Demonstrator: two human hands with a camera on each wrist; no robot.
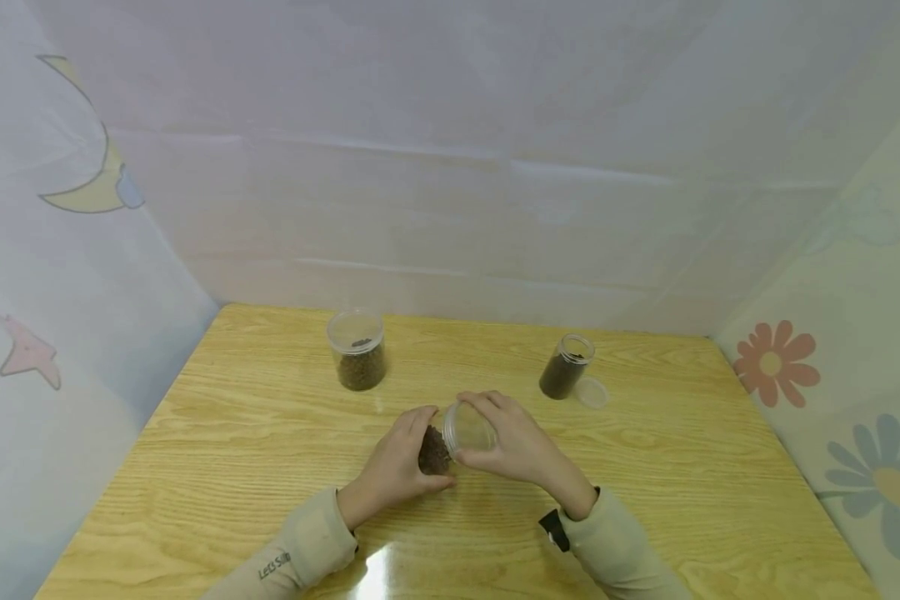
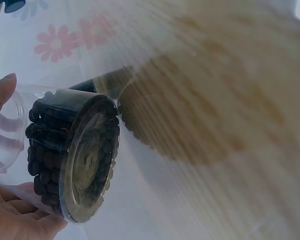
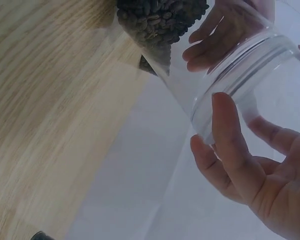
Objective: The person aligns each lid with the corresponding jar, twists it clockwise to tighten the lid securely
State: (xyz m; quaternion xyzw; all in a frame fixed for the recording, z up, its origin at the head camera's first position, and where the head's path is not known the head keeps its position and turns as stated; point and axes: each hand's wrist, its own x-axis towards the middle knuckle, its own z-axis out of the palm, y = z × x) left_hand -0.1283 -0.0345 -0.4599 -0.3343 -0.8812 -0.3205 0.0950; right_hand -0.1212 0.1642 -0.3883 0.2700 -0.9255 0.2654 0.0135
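Note:
A clear jar (image 2: 55, 145) partly filled with dark beans (image 3: 157, 22) lies tipped on its side between the hands, its base to the left and its ridged rim (image 3: 240, 80) to the right. My left hand (image 1: 402, 462) grips the jar's body, thumb on the near side and fingers on the far side. My right hand (image 1: 512, 439) grips the rim end, its fingertips on the ridged edge and its thumb opposite. Whether a clear lid sits on that end I cannot tell. The beans are piled toward the base.
A wide clear jar (image 1: 362, 367) with brown contents stands at the back left of the wooden table (image 1: 255, 450). Back right, a narrower uncapped jar (image 1: 562, 377) of dark contents stands beside a round clear lid (image 1: 592, 392). Printed cloth walls (image 1: 450, 208) enclose the back and sides.

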